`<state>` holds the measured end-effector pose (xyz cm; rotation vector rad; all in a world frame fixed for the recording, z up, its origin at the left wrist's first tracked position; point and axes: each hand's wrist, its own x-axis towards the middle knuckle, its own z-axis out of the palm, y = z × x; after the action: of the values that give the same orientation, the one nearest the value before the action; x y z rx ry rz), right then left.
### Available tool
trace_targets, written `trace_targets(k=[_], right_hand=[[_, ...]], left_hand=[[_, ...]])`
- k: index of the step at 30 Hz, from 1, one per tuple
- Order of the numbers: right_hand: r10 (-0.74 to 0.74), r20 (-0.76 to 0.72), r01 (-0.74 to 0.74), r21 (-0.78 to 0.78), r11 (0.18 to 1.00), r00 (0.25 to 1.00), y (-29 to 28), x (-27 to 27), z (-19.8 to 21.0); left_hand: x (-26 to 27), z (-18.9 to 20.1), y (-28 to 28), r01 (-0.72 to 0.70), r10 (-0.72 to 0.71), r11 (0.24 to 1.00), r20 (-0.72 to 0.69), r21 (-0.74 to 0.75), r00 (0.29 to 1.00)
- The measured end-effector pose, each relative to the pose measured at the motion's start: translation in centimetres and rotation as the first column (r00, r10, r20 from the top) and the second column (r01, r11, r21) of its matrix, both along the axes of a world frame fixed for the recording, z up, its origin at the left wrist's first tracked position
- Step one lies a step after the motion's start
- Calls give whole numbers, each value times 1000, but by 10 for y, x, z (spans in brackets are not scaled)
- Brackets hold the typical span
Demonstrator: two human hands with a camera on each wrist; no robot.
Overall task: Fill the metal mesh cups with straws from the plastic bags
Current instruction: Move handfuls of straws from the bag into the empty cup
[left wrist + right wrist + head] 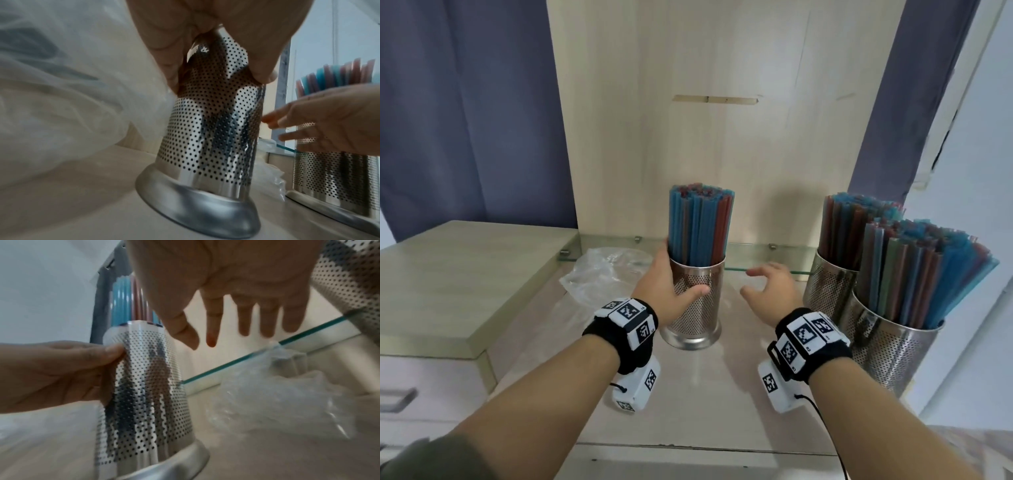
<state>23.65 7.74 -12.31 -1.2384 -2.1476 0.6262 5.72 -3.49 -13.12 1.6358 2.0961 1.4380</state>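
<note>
A perforated metal cup packed with upright blue and red straws stands in the middle of the counter. My left hand grips its upper wall, thumb in front and fingers behind; the left wrist view shows the cup between thumb and fingers. My right hand hovers to the cup's right with fingers spread, holding nothing; in the right wrist view its fingers hang above the counter beside the cup. An empty crumpled plastic bag lies left of the cup.
Two more mesh cups full of straws stand at the right, one behind and one nearer. A glass shelf edge runs along the back under a wooden panel. A raised cabinet top sits at the left.
</note>
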Motion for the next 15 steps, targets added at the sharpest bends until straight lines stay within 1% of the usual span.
trace_targets(k=[1, 3, 5, 8, 10, 12, 13, 15], right_hand=[[-69, 30, 70, -26, 997, 997, 6, -1, -4], [-109, 131, 125, -127, 984, 985, 11, -4, -8], [-72, 187, 110, -202, 973, 980, 16, -8, -10], [1, 228, 52, -227, 973, 974, 14, -9, -7], [-7, 291, 64, -188, 980, 957, 7, -7, -1], [-41, 370, 73, -71, 995, 928, -7, -1, 8], [-53, 380, 64, -17, 998, 924, -16, 2, 12], [-71, 326, 58, 49, 997, 943, -33, 10, 18]], left_hand=[[-1, 0, 1, -5, 5, 1000, 0, 1, 1000], [-4, 1, 3, -16, 16, 1000, 1, 9, 1000], [-6, 0, 4, -26, 26, 1000, 3, 11, 1000], [-7, 0, 6, -29, 29, 999, 9, 14, 1000], [-7, 0, 6, -30, 30, 999, -2, 13, 1000], [-8, 0, 6, -30, 30, 999, -12, 13, 999], [-8, 0, 6, -28, 28, 1000, -10, 15, 1000], [-8, 0, 5, -22, 22, 999, 2, 27, 1000]])
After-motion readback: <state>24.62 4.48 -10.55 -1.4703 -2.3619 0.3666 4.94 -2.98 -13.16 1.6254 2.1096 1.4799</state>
